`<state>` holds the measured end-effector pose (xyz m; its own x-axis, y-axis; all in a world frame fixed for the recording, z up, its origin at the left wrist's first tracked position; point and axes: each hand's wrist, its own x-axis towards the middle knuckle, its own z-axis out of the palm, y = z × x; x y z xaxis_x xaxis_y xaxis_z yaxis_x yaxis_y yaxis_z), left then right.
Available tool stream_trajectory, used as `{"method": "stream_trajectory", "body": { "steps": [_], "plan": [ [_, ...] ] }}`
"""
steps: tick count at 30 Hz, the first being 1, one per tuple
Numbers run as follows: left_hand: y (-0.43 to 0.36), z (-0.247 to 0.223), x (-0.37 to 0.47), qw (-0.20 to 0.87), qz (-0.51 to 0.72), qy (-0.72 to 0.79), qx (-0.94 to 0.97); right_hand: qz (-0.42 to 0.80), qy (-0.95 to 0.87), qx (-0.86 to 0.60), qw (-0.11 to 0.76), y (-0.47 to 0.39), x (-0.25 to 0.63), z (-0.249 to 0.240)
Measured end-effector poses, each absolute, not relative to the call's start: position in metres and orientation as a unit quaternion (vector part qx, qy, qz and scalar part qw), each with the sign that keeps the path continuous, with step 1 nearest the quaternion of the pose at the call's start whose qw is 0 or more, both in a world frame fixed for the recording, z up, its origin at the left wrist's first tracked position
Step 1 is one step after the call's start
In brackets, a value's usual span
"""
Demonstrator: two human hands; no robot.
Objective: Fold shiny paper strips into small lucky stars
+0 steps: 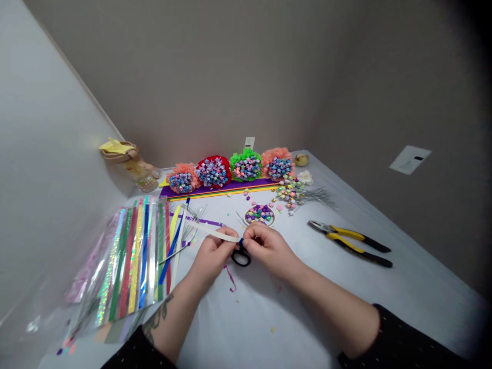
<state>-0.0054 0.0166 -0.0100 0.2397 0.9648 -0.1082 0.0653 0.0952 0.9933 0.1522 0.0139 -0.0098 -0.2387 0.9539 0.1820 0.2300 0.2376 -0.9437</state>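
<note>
A pale paper strip (207, 230) runs from the upper left down to my fingertips, where a small dark blue piece (241, 242) sits at its end. My left hand (216, 252) is closed on the strip. With thumb and fingers pinched, my right hand (269, 248) grips the blue piece. Just below my fingertips lie the black handles of scissors (241, 257). A round dish of small paper stars (259, 214) stands beyond my right hand.
Left are packaged shiny strips (132, 256). Flower-like bunches of stars (213, 171) line the back, with loose stars and wires (317, 196) nearby. Yellow-black pliers (349, 243) lie right. A clear container (146, 177) stands back left.
</note>
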Motion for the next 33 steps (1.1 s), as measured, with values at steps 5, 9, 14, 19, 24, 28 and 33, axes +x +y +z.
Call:
{"method": "stream_trajectory", "body": {
  "steps": [5, 9, 14, 19, 24, 28, 33],
  "plan": [
    [0.016, 0.002, -0.005, 0.462, 0.366, 0.492, 0.641, 0.403, -0.676, -0.449, 0.422, 0.013, 0.152, -0.011],
    [0.016, 0.002, -0.006, 0.36, 0.334, 0.496, 0.716, 0.405, -0.671, -0.462, 0.415, 0.014, 0.152, -0.013],
    [0.015, -0.007, -0.004, 0.265, 0.338, 0.516, 0.741, 0.446, -0.643, -0.469, 0.409, 0.015, 0.15, -0.017],
    [0.014, -0.007, -0.004, 0.275, 0.36, 0.523, 0.722, 0.44, -0.641, -0.475, 0.413, 0.016, 0.149, -0.019],
    [0.016, -0.004, -0.008, 0.313, 0.376, 0.458, 0.742, 0.491, -0.619, -0.453, 0.413, 0.017, 0.151, -0.018],
    [0.017, -0.003, -0.01, 0.302, 0.393, 0.438, 0.75, 0.522, -0.6, -0.444, 0.413, 0.017, 0.151, -0.017],
    [0.016, -0.001, -0.01, 0.288, 0.413, 0.46, 0.731, 0.536, -0.586, -0.45, 0.409, 0.016, 0.15, -0.015]
  ]
}}
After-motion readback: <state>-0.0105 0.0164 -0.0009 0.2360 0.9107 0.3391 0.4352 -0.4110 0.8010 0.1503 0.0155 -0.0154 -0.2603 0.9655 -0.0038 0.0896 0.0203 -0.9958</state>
